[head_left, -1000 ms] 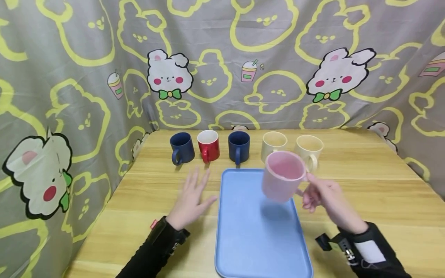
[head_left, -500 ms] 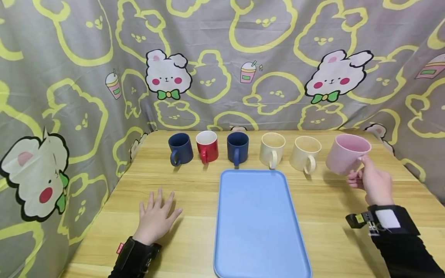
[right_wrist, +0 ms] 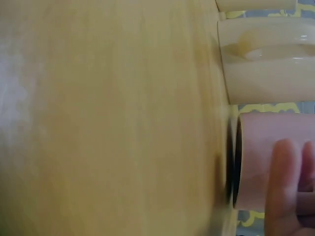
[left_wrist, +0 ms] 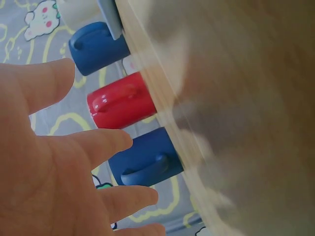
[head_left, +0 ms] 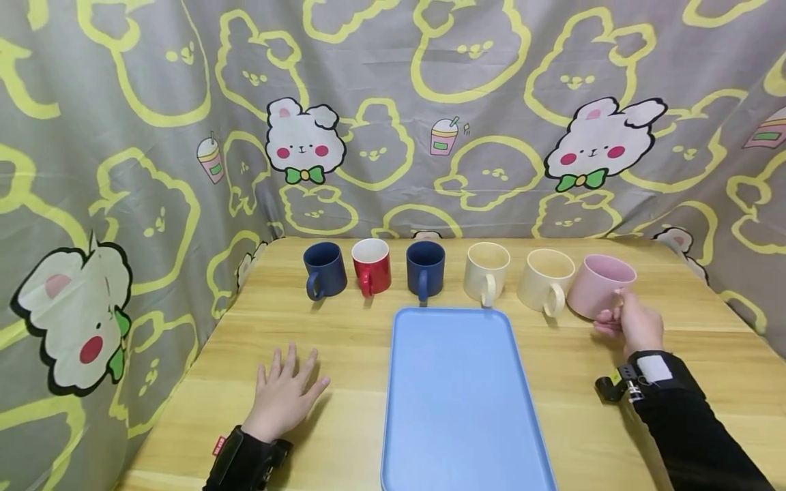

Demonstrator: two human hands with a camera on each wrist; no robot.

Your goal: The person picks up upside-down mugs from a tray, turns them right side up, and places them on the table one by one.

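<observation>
My right hand (head_left: 635, 322) pinches the handle of a pink mug (head_left: 600, 283) at the right end of a row of mugs. In the right wrist view a thin dark gap shows between the pink mug's base (right_wrist: 253, 162) and the tabletop. Just left of it stands a cream mug (head_left: 543, 279), with a second cream mug (head_left: 485, 269) beyond. My left hand (head_left: 282, 397) is spread, palm down, over the table left of the tray, holding nothing. Its fingers are extended in the left wrist view, with mugs standing beyond them.
A blue tray (head_left: 460, 395) lies on the wooden table (head_left: 344, 354) between my hands. Farther left in the row stand a blue mug (head_left: 425, 266), a red mug (head_left: 373, 269) and another blue mug (head_left: 327, 268). A patterned grey curtain (head_left: 393, 177) hangs behind and beside the table.
My right hand has carried the pink mug from above the tray to the row's right end, then lowered it beside the cream mug. My left hand has drawn back toward the left.
</observation>
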